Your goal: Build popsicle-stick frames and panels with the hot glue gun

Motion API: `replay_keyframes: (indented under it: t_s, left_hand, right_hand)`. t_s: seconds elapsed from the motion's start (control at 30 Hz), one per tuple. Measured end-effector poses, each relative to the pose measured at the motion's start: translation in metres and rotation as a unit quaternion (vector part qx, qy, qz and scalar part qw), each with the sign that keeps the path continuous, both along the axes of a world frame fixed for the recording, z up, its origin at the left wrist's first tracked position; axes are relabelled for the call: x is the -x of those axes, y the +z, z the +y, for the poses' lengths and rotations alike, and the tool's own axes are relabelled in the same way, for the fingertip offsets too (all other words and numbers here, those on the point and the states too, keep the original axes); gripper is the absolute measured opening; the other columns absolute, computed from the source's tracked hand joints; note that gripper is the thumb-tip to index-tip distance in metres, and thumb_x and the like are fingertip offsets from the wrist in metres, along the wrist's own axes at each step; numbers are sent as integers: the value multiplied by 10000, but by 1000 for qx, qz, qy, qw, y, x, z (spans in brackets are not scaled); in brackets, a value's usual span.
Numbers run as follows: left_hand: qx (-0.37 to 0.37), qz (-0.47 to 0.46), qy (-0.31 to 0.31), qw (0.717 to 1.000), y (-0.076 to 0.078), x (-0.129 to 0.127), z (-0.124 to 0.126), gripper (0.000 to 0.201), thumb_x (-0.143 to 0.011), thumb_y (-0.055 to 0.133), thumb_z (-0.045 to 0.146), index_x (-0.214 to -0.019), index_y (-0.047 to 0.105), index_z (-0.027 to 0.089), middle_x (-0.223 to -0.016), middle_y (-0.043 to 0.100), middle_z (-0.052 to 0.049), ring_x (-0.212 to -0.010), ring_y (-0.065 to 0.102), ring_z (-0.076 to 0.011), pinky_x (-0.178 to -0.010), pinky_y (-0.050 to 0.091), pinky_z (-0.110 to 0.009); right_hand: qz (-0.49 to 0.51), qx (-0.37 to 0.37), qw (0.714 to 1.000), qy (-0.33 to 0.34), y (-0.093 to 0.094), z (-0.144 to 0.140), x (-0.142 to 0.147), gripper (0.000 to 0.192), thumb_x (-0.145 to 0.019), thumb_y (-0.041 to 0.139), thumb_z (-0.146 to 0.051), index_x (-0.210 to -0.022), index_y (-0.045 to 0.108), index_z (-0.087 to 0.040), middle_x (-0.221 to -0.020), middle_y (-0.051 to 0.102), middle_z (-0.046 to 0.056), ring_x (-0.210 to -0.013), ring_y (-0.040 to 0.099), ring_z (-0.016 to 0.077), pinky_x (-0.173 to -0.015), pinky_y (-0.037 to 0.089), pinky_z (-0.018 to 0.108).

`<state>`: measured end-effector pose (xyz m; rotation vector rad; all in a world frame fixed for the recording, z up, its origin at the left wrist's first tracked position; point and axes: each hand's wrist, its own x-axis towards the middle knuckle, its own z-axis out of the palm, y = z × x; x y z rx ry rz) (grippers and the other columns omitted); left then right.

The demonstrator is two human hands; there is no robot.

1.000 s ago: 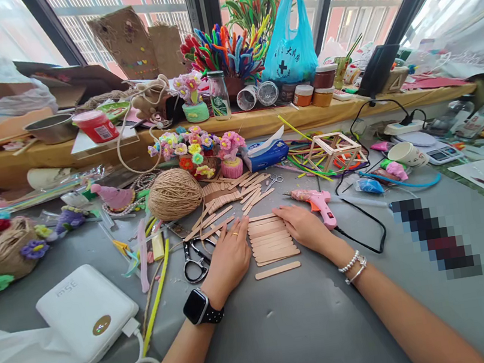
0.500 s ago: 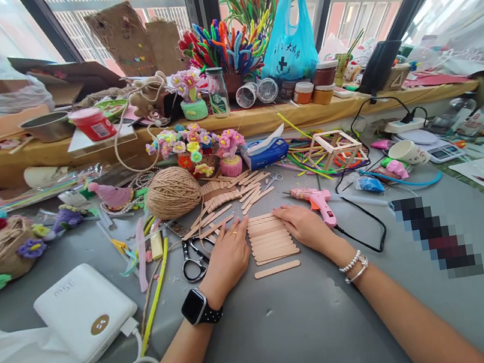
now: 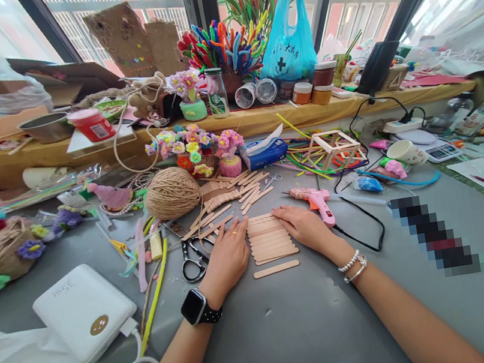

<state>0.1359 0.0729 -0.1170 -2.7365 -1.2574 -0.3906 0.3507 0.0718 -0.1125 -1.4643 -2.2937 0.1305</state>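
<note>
Several wooden craft sticks [image 3: 271, 239] lie side by side in a flat panel in front of me. One more craft stick [image 3: 276, 269] lies apart, just below it. My left hand [image 3: 229, 252] rests at the panel's left edge, fingers stretched out, with its fingertips by the upper left stick ends. On the other side my right hand [image 3: 307, 227] lies with extended fingers touching the upper right ends. Neither hand grips anything. Black-handled scissors [image 3: 193, 261] sit beside my left hand, and a pink glue gun [image 3: 318, 201] stands beyond my right.
Loose craft sticks [image 3: 254, 188] and a twine ball [image 3: 173, 192] lie behind the panel. A white power bank [image 3: 86, 311] with a cable is at left. The glue gun's black cord [image 3: 379, 233] loops at right. A stick frame [image 3: 335, 149] stands further back.
Both hands keep their places at the panel's sides. The whole view has shifted very slightly; nothing else visibly moved.
</note>
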Motion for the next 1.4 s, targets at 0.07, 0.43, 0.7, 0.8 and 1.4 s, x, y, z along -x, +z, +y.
replay_keyframes:
  t_s: [0.07,0.43,0.7,0.8,1.4]
  left_hand:
    - [-1,3,0,1000,0,0,0,449,-810,290,99,-1254,319,45,-1227,487,-138,-1205,352,-229,-1002,254,-423]
    - [8,-3,-4,1000,2,0,-1,449,-815,283,110,-1260,311,58,-1258,458,-134,-1203,355,-231,-997,256,-430]
    - [6,-7,-9,1000,1,-1,-1,451,-808,293,102,-1255,325,51,-1254,461,-140,-1202,355,-237,-995,254,-436]
    - [9,-4,-6,1000,1,-1,-1,453,-805,296,99,-1254,330,50,-1255,461,-138,-1201,356,-239,-992,261,-433]
    - [-2,-2,0,1000,2,-1,-1,446,-802,286,95,-1244,345,79,-1255,466,-119,-1198,365,-230,-995,261,-420]
  right_hand:
    - [1,0,1000,-2,-1,0,0,309,-828,405,-135,-1098,554,-130,-1141,579,77,-1091,495,210,-916,413,345]
    - [-18,-44,998,44,20,-19,9,219,-804,501,-249,-965,603,-141,-949,654,106,-894,587,205,-781,458,330]
    - [-130,-75,981,120,16,-46,24,110,-799,508,-202,-802,609,-160,-775,650,70,-771,584,171,-673,415,270]
    - [-135,-105,979,112,9,-48,24,138,-819,472,-170,-785,606,-163,-759,645,67,-765,578,167,-673,403,274]
    - [-135,-157,974,89,6,-55,24,196,-820,420,-80,-756,589,-155,-720,631,44,-728,557,153,-686,368,289]
